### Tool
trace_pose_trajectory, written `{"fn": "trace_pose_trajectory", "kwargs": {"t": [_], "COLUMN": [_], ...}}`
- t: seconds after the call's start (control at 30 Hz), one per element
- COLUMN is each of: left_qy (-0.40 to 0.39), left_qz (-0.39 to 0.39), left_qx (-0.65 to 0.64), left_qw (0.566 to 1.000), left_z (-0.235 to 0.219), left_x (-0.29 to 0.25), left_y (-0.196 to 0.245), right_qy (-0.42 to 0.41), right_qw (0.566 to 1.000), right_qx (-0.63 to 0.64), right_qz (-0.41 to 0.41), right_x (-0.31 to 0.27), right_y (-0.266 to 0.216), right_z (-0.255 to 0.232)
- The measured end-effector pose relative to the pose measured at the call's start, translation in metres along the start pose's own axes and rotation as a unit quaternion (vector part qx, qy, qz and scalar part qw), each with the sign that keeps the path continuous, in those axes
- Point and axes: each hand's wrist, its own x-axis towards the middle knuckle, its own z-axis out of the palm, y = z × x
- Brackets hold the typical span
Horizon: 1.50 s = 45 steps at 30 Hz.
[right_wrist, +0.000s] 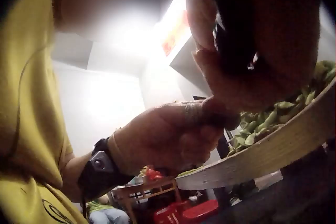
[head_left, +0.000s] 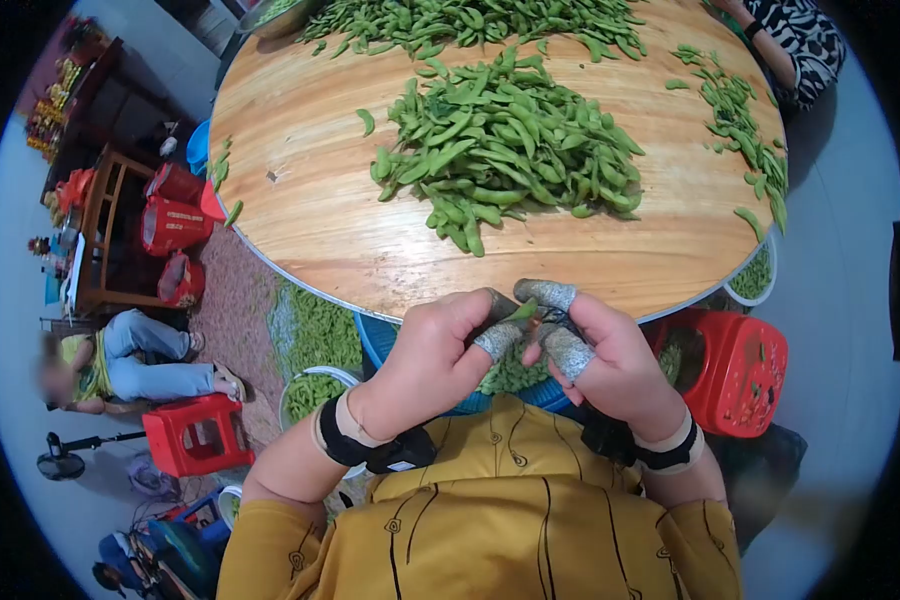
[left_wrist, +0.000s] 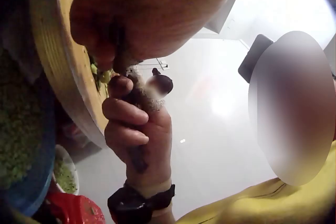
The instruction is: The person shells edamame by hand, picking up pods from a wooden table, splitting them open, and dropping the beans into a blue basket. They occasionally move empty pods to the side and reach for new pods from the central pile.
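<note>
Close in front of the table edge, my left hand pinches a green soybean pod between its thumb and index finger. My right hand meets it from the other side, fingers curled round a slim dark tool; its kind is mostly hidden. Grey speckled covers wrap the thumb and finger ends of both hands. Below them, a blue basin contains shelled green beans. A heap of soybean pods lies on the round wooden table beyond the hands.
More pods cover the table's far side, and a strip of them runs along its right edge, near another person's arm. Red stools stand right and left. Buckets of beans flank the basin. Someone sits at the left.
</note>
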Motion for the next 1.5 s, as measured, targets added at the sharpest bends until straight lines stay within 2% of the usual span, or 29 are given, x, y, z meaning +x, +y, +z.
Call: {"fn": "trace_pose_trajectory", "kwargs": {"t": [0.1,0.17,0.2,0.23,0.27,0.3,0.33,0.37,0.4,0.47,0.5,0.53,0.57,0.63,0.77,0.83,0.87,0.9,0.93,0.97,1.03,1.27,1.3,1.33,1.37,1.4,1.43,1.47,1.5], "left_qy": [0.006,0.007,-0.045,-0.093,-0.093,-0.128,-0.159,-0.16,-0.179,-0.198,-0.162,-0.121,-0.12,-0.088,-0.081,-0.052,-0.052,-0.019,0.015,0.014,0.08,0.073,0.028,-0.019,-0.019,-0.067,-0.11,-0.156,-0.155], "left_qz": [0.057,0.085,-0.031,-0.145,-0.147,-0.177,-0.201,-0.202,-0.19,-0.179,-0.18,-0.176,-0.176,-0.128,-0.125,-0.118,-0.116,-0.042,0.032,0.032,0.126,0.163,0.078,-0.01,-0.01,-0.1,-0.183,-0.183,-0.183], "left_qx": [0.074,0.105,-0.106,-0.311,-0.311,-0.473,-0.619,-0.618,-0.632,-0.647,-0.527,-0.392,-0.391,-0.331,-0.286,-0.149,-0.149,-0.043,0.064,0.064,0.175,0.193,0.052,-0.091,-0.091,-0.318,-0.524,-0.572,-0.572], "left_qw": [0.996,0.991,0.993,0.935,0.934,0.853,0.742,0.742,0.729,0.714,0.815,0.895,0.895,0.931,0.947,0.98,0.981,0.998,0.997,0.997,0.973,0.965,0.995,0.996,0.996,0.94,0.825,0.784,0.784], "left_z": [0.0,0.0,-0.001,-0.001,0.0,0.001,0.002,0.003,0.004,0.006,0.005,0.003,0.003,0.003,0.002,0.0,0.0,0.0,0.0,0.002,0.006,0.011,0.011,0.01,0.009,0.008,0.006,0.007,0.008], "left_x": [0.0,0.0,-0.001,-0.002,-0.004,-0.007,-0.008,-0.009,-0.009,-0.009,-0.008,-0.008,-0.009,-0.012,-0.016,-0.016,-0.016,-0.015,-0.015,-0.015,-0.015,-0.018,-0.019,-0.019,-0.021,-0.022,-0.024,-0.024,-0.024], "left_y": [-0.001,0.0,0.002,0.002,0.0,-0.005,-0.009,-0.011,-0.014,-0.014,-0.011,-0.007,-0.004,0.0,-0.002,0.001,0.001,0.002,0.002,0.002,0.002,0.001,0.003,0.005,0.005,0.005,0.005,-0.001,-0.002], "right_qy": [-0.018,-0.046,-0.045,-0.059,-0.073,-0.074,-0.112,-0.148,-0.147,-0.083,-0.083,-0.058,-0.034,-0.042,-0.064,-0.067,-0.07,-0.069,-0.065,-0.062,-0.069,-0.079,-0.078,-0.081,-0.084,-0.084,-0.138,-0.191,-0.192], "right_qw": [1.0,0.998,0.997,0.988,0.97,0.969,0.944,0.91,0.909,0.944,0.944,0.966,0.982,0.985,0.99,0.99,0.991,0.991,0.991,0.992,0.99,0.978,0.978,0.971,0.963,0.963,0.929,0.884,0.883], "right_qx": [-0.002,0.042,0.044,0.126,0.206,0.207,0.286,0.363,0.365,0.283,0.283,0.215,0.146,0.131,0.088,0.078,0.069,0.069,0.069,0.069,0.087,0.162,0.162,0.186,0.209,0.209,0.299,0.385,0.385], "right_qz": [-0.002,0.032,0.033,0.071,0.11,0.111,0.124,0.136,0.136,0.15,0.151,0.134,0.115,0.109,0.092,0.093,0.096,0.095,0.091,0.087,0.09,0.109,0.109,0.128,0.146,0.147,0.168,0.186,0.186], "right_x": [0.004,0.005,0.003,0.001,-0.001,-0.002,-0.004,-0.005,-0.006,-0.006,-0.005,-0.002,0.0,0.0,0.0,0.0,0.0,-0.001,-0.001,-0.001,-0.001,-0.004,-0.005,-0.007,-0.009,-0.009,-0.01,-0.011,-0.011], "right_y": [0.002,0.004,0.002,-0.001,-0.003,0.0,0.003,0.005,0.004,-0.001,0.0,0.003,0.004,0.003,0.0,-0.005,-0.006,-0.006,-0.005,-0.005,-0.003,-0.002,-0.004,-0.009,-0.012,-0.009,-0.004,0.0,0.003], "right_z": [-0.004,-0.008,-0.008,-0.007,-0.006,-0.006,-0.006,-0.007,-0.007,-0.006,-0.005,-0.003,-0.002,-0.002,-0.003,-0.004,-0.004,-0.004,-0.004,-0.004,-0.006,-0.005,-0.005,-0.004,-0.004,-0.006,-0.009,-0.01,-0.01]}}
